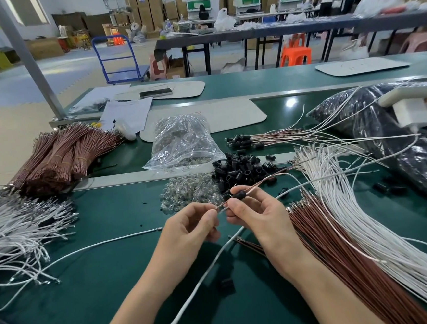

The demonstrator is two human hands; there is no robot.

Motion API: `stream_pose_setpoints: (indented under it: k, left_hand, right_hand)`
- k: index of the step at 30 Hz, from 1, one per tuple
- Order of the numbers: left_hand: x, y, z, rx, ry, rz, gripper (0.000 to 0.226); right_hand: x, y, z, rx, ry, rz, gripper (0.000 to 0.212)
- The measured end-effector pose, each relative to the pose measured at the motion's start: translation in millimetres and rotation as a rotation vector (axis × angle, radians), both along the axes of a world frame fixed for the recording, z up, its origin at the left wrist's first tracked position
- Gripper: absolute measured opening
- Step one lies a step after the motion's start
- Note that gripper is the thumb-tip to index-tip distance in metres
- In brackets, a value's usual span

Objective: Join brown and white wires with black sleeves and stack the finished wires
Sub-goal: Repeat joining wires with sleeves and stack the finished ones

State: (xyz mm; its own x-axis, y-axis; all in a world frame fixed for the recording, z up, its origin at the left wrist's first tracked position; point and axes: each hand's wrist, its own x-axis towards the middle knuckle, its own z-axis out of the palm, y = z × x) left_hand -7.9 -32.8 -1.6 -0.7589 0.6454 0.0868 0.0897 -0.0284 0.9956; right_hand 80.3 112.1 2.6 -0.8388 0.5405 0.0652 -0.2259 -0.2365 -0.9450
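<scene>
The right hand [258, 210] is pinching a black sleeve [238, 195] between thumb and forefinger, its grip closed round it, with a brown wire [267, 180] running through the sleeve and trailing up to the right. The left hand [192, 226] is gripping that wire's thin end just below the sleeve with its fingertips. Both are hovering above the green counter [114, 284], near the pile of loose sleeves [241, 168]. A white wire [203, 272] is passing under the right hand and trailing toward the near edge; whether its end is sitting inside the sleeve is hidden. The likeliest trouble is the fine tip slipping out of so light a pinch, or the sleeve sliding up the wire off the joint. The trailing white wire is also lying between the forearms, where it could be snagging and pulling free before reaching the finished wires [269, 138].
</scene>
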Motion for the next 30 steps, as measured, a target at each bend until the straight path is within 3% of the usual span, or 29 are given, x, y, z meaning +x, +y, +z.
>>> stream_pose_setpoints:
  k: [7, 14, 21, 24, 30]
  left_hand:
    - [1.8, -0.3, 0.4, -0.034, -0.040, -0.034, 0.010]
    - [2.3, 0.0, 1.6, 0.036, -0.218, -0.099, 0.004]
    - [2.1, 0.5, 1.2, 0.065, -0.326, -0.122, 0.019]
    - [3.1, 0.5, 2.4, 0.059, -0.320, -0.125, 0.022]
    - [5.5, 2.1, 3.2, 0.050, -0.300, -0.110, 0.004]
  right_hand:
    - [-1.0, -0.6, 1.0, 0.000, -0.009, 0.000, 0.017]
    - [-0.5, 0.8, 1.0, -0.010, -0.023, 0.044, 0.021]
    - [0.4, -0.3, 1.1, 0.037, -0.028, 0.024, 0.033]
    - [0.3, -0.9, 1.3, 0.054, -0.031, 0.011, 0.032]
    - [0.5, -3.7, 0.4, 0.093, -0.028, -0.037, 0.015]
